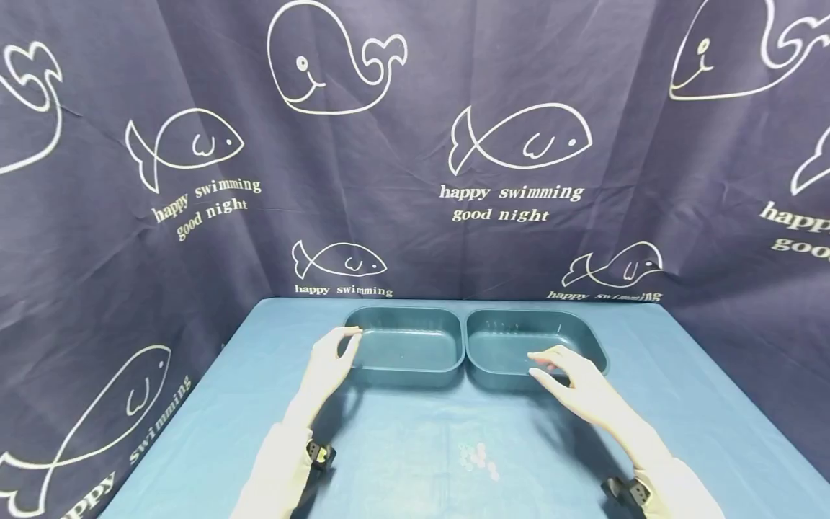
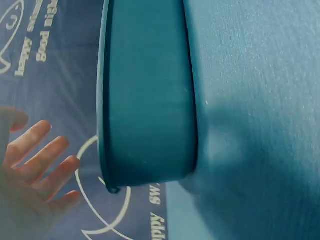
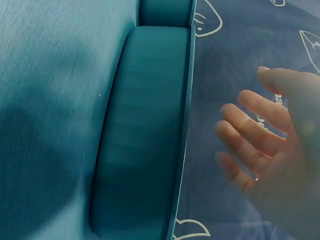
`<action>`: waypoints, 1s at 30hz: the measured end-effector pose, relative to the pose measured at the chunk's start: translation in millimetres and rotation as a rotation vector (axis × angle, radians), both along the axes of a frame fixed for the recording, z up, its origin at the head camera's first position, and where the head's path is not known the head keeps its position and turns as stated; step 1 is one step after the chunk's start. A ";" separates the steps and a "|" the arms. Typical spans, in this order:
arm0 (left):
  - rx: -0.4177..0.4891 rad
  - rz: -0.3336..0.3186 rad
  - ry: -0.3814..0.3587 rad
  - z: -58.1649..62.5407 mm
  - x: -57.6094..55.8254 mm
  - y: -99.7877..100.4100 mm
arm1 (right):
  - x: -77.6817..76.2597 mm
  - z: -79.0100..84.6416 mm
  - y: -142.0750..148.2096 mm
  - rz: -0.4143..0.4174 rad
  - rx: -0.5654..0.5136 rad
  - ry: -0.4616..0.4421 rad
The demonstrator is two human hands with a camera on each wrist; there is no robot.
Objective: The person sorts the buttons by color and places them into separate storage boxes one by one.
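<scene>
Fish-printed drapes (image 1: 389,180) are hung beyond the loosely spread left hand (image 1: 329,364) and right hand (image 1: 580,382), beside which likely light, stiff teal bins (image 1: 405,378) are best rim-gripped.

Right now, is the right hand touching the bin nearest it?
Apart: the right wrist view shows a strip of dark backdrop between the right hand and that bin.

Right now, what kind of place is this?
Probably a small curtained-off table workspace: a dark fish-and-whale curtain hangs around a blue-covered table, with two teal bins side by side.
</scene>
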State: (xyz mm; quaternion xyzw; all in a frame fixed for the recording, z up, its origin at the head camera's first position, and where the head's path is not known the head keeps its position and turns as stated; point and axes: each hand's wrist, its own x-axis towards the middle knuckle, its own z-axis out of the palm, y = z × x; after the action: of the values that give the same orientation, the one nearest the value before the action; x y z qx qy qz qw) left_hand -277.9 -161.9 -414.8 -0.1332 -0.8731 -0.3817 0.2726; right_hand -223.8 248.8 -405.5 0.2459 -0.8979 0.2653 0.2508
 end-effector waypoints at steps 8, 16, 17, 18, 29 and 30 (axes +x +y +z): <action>0.219 0.059 0.021 -10.2 -18.8 -13.0 | 0.0 -2.5 -5.4 0.082 -0.060 0.018; 0.409 0.111 -0.177 -20.2 -34.2 -20.7 | 4.9 -7.0 -11.2 0.113 -0.066 -0.076; 0.420 0.111 -0.188 -22.5 -36.2 -21.3 | 5.6 -7.4 -12.1 0.120 -0.066 -0.086; 0.428 0.110 -0.195 -24.8 -38.3 -21.6 | 6.3 -7.9 -12.9 0.127 -0.067 -0.097; 0.461 0.004 -0.338 -41.0 -52.8 -21.7 | 6.2 -12.4 -25.7 0.213 -0.103 -0.153; 0.460 0.004 -0.343 -41.2 -52.5 -21.7 | 5.8 -13.2 -27.2 0.224 -0.107 -0.152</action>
State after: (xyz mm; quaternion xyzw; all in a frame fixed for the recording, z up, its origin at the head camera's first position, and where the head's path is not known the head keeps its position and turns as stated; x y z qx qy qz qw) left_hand -330.4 -183.6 -456.1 0.0004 -0.7972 -0.5861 0.1450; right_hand -218.0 221.6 -418.6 0.3101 -0.8658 0.3568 0.1639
